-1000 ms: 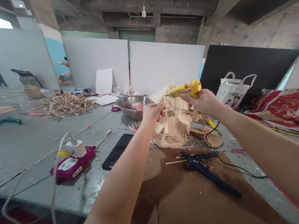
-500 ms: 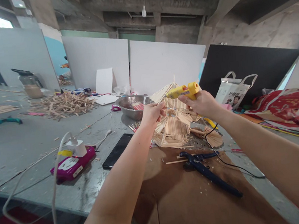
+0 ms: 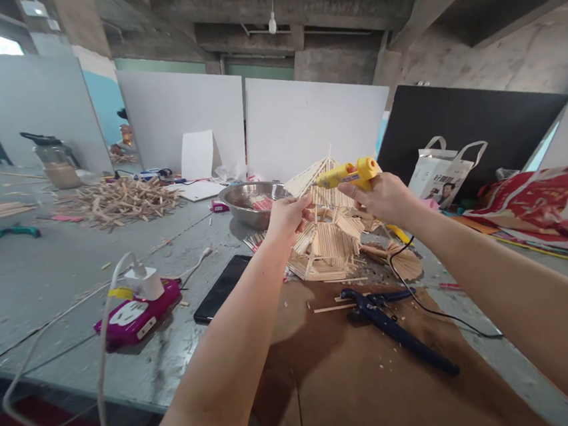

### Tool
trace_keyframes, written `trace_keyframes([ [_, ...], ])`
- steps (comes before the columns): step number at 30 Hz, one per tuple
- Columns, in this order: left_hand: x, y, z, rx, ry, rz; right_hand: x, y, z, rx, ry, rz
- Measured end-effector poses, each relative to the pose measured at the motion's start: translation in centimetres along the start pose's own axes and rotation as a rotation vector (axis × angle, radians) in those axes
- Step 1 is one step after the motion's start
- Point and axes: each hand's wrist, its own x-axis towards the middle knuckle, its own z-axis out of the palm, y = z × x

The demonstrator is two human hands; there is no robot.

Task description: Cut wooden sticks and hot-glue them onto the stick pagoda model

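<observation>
My right hand [image 3: 387, 196] is closed around a yellow hot glue gun [image 3: 348, 174], its nozzle pointing left at the upper part of a model house made of thin wooden sticks [image 3: 334, 238]. The model has tiered, slatted roofs and stands at the far edge of a brown board. My left hand [image 3: 290, 215] is pinched at the model's left side, just under the sloping top roof and close to the nozzle. What its fingertips grip is hidden. A black cord hangs from the glue gun to the table.
Blue-handled cutters [image 3: 401, 335] lie on the brown board [image 3: 352, 394] beside loose sticks. Left are a black phone [image 3: 221, 293], a purple power strip [image 3: 140, 315] with a white charger, and a stick pile [image 3: 125, 200]. A steel bowl [image 3: 238, 207] stands behind my left hand.
Both hands and the glue gun hold almost the same place at the model. The view has shifted very slightly, and a person in the far background has moved a little.
</observation>
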Motion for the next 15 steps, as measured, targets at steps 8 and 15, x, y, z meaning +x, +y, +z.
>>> trace_keyframes([
  [8, -0.02, 0.12, -0.07, -0.005, -0.016, -0.010, -0.13, 0.04, -0.07, -0.028, 0.009, -0.026],
  [15, 0.26, -0.18, -0.28, -0.010, -0.032, -0.008, -0.21, 0.28, 0.03, -0.059, 0.015, -0.042],
])
